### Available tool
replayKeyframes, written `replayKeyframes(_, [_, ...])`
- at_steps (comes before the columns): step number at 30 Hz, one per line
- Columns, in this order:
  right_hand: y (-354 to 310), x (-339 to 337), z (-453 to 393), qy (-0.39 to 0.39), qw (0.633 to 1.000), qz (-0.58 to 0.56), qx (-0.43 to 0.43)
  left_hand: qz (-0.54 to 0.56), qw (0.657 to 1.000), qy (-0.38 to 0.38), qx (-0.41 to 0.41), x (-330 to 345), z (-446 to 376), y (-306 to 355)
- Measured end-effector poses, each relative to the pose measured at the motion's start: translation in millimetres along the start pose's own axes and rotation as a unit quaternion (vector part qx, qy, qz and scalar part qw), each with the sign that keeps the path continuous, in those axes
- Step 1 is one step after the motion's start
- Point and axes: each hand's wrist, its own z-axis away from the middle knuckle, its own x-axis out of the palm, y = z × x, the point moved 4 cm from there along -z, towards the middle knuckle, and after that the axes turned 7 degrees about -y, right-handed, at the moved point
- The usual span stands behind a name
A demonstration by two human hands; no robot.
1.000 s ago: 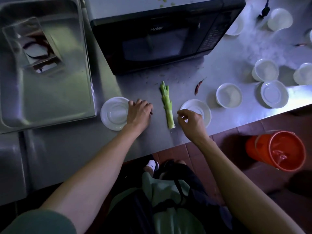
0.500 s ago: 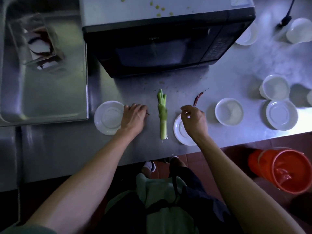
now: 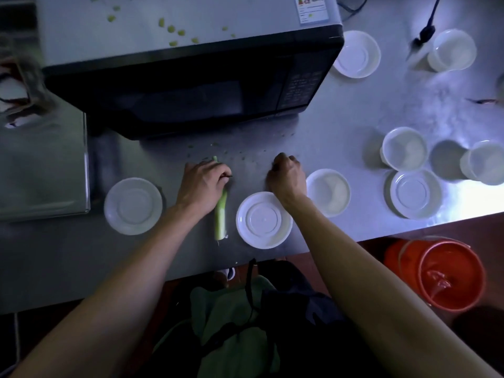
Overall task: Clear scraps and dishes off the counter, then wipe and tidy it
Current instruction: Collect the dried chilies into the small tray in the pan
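Note:
A pale green vegetable stalk (image 3: pixel 220 214) lies on the steel counter (image 3: pixel 341 126) in front of the microwave. My left hand (image 3: pixel 201 184) covers its upper end with fingers curled round it; a thin dark scrap pokes out from the fingertips. My right hand (image 3: pixel 286 178) is just right of it, fingers curled down onto the counter where a dried red chili lay; the chili is hidden under them. White saucers (image 3: pixel 133 205) (image 3: pixel 264 219) sit on either side of the stalk, and a white bowl (image 3: pixel 328 192) stands beside my right wrist.
The black microwave (image 3: pixel 177 99) stands behind my hands, with green bits on its top and crumbs (image 3: pixel 240 155) in front. More white saucers and cups (image 3: pixel 405 148) fill the right side. A steel sink (image 3: pixel 41 173) is at left, and an orange bucket (image 3: pixel 447 274) stands on the floor at right.
My left hand slid right onto the stalk's top. My right hand reached forward off the saucer to the chili's spot and curled over it. The camera moved closer.

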Motion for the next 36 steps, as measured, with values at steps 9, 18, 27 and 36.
replayKeyframes(9, [3,-2,-19,-0.023,0.995,0.062,-0.078,0.000,1.000,-0.020,-0.006,7,-17,21])
replayKeyframes(18, [1,-13,-18,-0.013,0.988,0.001,-0.155,0.021,1.000,-0.018,0.008,3,-23,30])
replayKeyframes(27, [-34,-9,-4,0.005,0.964,-0.048,-0.263,0.025,0.999,0.006,-0.030,-16,0,10])
replayKeyframes(36, [-102,26,16,-0.009,0.942,-0.058,-0.330,0.049,0.995,0.066,-0.057,-49,43,-52])
